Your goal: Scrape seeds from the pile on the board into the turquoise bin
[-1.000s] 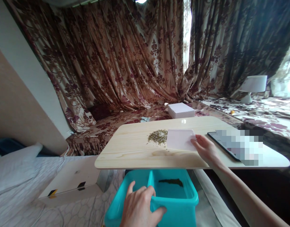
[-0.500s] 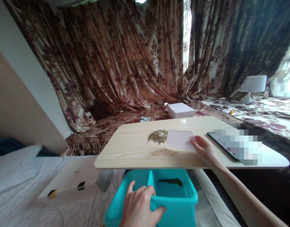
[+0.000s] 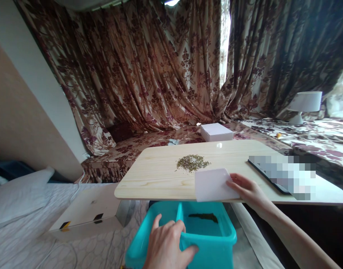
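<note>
Scraper (image 3: 212, 185), plain white, at the counter's (image 3: 151, 175) near edge beside dried flakes (image 3: 192, 163); pinched in the right hand (image 3: 246, 188). Left hand (image 3: 168, 241): fingers spread, at the turquoise divided bin (image 3: 207, 248). Step judged: scraping; next move calls for level control. Writing: none legible; tablet (image 3: 281, 175) screen masked.

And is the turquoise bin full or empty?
Neither: the right compartment holds a little dark material. The left compartment, partly behind the left hand, I cannot judge.
</note>
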Motion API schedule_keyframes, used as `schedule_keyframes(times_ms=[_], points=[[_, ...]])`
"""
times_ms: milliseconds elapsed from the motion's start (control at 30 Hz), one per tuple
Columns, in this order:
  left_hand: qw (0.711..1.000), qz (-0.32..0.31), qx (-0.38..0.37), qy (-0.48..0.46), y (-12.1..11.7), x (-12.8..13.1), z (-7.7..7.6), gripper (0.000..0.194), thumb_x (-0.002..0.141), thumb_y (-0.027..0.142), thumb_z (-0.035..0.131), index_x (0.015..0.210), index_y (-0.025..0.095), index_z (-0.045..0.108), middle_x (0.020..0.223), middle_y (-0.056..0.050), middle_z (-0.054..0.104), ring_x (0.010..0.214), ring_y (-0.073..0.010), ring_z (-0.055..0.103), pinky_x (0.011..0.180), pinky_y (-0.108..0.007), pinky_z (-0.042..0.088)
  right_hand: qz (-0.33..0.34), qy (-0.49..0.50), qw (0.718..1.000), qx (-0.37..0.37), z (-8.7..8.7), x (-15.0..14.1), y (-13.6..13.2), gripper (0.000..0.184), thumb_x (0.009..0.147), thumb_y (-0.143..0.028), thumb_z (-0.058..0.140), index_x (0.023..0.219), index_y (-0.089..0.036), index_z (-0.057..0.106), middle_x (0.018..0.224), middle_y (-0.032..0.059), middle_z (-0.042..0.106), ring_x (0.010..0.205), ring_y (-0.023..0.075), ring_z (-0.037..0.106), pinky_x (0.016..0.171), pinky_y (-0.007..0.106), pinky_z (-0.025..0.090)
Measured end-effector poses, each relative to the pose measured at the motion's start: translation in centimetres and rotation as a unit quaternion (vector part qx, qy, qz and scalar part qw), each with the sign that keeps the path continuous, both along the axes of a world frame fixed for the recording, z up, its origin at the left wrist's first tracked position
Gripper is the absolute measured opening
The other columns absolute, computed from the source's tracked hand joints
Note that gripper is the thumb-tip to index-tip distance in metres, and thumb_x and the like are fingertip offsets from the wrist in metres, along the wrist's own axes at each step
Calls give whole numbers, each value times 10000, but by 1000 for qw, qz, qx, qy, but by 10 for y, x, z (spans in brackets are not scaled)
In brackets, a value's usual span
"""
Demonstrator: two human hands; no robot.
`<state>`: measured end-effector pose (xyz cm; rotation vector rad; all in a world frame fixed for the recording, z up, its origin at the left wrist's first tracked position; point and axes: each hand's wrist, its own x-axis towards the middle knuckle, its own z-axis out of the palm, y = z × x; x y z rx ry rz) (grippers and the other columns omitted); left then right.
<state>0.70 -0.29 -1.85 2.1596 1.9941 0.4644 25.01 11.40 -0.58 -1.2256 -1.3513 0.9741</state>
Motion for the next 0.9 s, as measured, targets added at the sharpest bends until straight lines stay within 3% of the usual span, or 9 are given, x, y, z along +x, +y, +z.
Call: schedule_keyframes(times_ms=[233, 467, 900], points=[[1000, -5, 0, -11, 0, -1, -3, 96, 626, 283, 605, 695, 238, 554, 688, 34, 621, 729, -180, 587, 1017, -451, 204, -119, 5, 990, 70, 2, 2, 28, 164, 638, -340, 643, 736, -217, 598, 687, 48, 705, 665, 205, 662, 598, 285, 513], [1000, -1, -1, -15, 0, -1, -3, 103, 637, 295, 607, 698, 232, 553, 686, 34, 614, 746, -175, 586, 1024, -447, 188, -122, -27, 990, 64, -4, -5, 43, 112, 693, -247, 554, 791, -194, 570, 716, 48, 711, 666, 177, 664, 583, 260, 497], [1000, -3, -14, -7, 0, 0, 0, 98, 636, 296, 600, 696, 234, 554, 685, 32, 621, 721, -173, 581, 1015, -447, 198, -107, -48, 990, 79, -10, -8, 49, 161, 709, -284, 542, 835, -190, 573, 773, 64, 713, 704, 182, 666, 613, 270, 492]])
